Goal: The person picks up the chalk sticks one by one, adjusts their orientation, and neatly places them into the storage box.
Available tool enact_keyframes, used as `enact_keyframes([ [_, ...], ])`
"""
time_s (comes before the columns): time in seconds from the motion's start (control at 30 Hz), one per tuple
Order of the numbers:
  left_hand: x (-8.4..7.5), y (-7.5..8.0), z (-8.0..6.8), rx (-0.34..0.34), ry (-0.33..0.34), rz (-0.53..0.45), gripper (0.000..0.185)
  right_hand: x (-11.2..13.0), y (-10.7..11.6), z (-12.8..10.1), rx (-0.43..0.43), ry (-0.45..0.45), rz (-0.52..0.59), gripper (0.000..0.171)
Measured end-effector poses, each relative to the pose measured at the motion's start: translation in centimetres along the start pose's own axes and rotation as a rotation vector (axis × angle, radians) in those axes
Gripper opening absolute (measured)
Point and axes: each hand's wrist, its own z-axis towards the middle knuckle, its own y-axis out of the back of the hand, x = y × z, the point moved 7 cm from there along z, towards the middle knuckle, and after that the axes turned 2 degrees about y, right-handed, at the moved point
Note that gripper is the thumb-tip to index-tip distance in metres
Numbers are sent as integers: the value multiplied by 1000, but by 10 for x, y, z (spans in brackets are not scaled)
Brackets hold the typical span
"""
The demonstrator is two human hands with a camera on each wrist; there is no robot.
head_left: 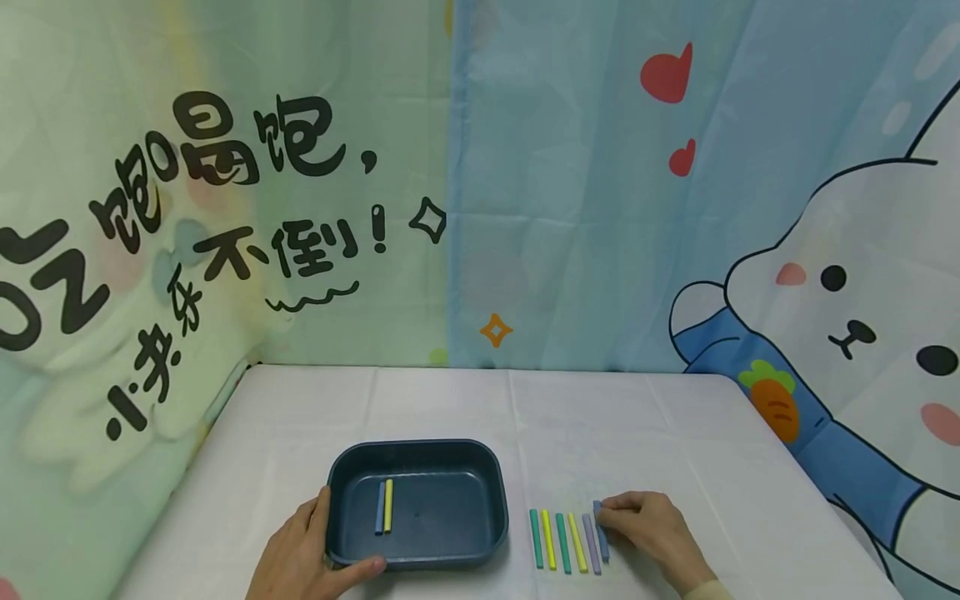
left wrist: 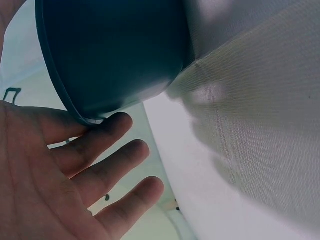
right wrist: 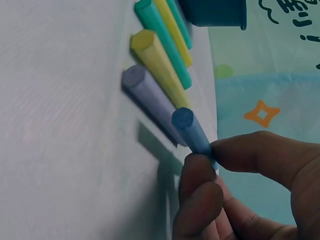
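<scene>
Blue stick [right wrist: 191,132] pinched between thumb and fingertips of right hand [head_left: 649,527], at right end of stick row on white table [head_left: 675,433]. Near end of stick raised off cloth in right wrist view. Left hand [head_left: 307,557] laid against near left corner of dark blue tray [head_left: 480,546], fingers straight, thumb along front rim. Purple stick [head_left: 592,543], yellow stick [head_left: 577,542], green stick [head_left: 562,542] ranged leftward beside held one. Blue and yellow pair [head_left: 384,506] seen inside tray.
</scene>
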Motion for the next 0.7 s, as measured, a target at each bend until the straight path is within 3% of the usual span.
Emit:
enact_keyframes([
  [0.37, 0, 0, 0, -4, -5, -11, 132, 13, -3, 0, -17, 4, 158, 41],
  [0.7, 0, 0, -1, 1, 11, -11, 133, 39, -15, -7, 11, 45, 386, 47],
])
